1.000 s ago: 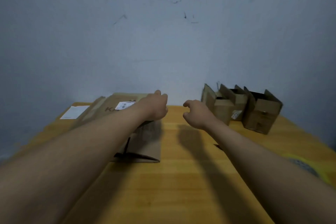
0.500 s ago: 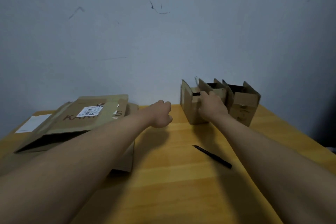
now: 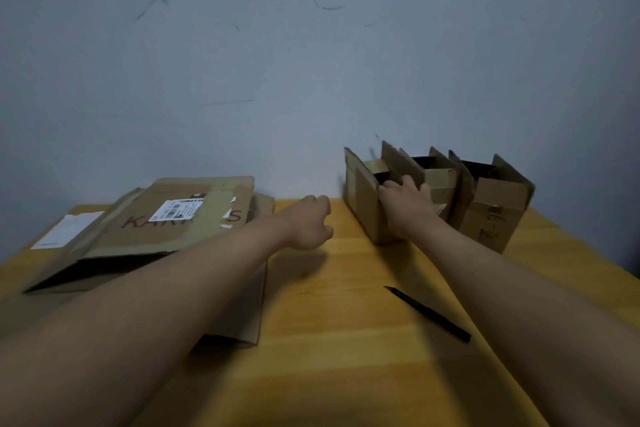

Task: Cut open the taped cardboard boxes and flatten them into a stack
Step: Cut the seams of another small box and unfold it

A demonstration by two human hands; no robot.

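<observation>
Right hand [image 3: 403,206] grips the nearest open box [image 3: 363,204] — fingertips hidden inside; left hand [image 3: 310,224] hovers loosely curled, empty, beside the flattened stack [image 3: 166,229] — its near edge hidden by the forearm.

Wooden counter [image 3: 346,340]: flattened cardboard stack [image 3: 166,236] at left, three open boxes [image 3: 443,198] at back right, black pen [image 3: 428,314] near centre-right.

Only the person's two forearms and hands show, entering from the bottom corners. Both arms are bare as far as the picture's edge: no sleeve, cuff, glove, watch, band or ring is seen on them. The left hand [image 3: 309,224] and the right hand [image 3: 407,206] are bare too, with short nails; finer detail is blurred.
</observation>
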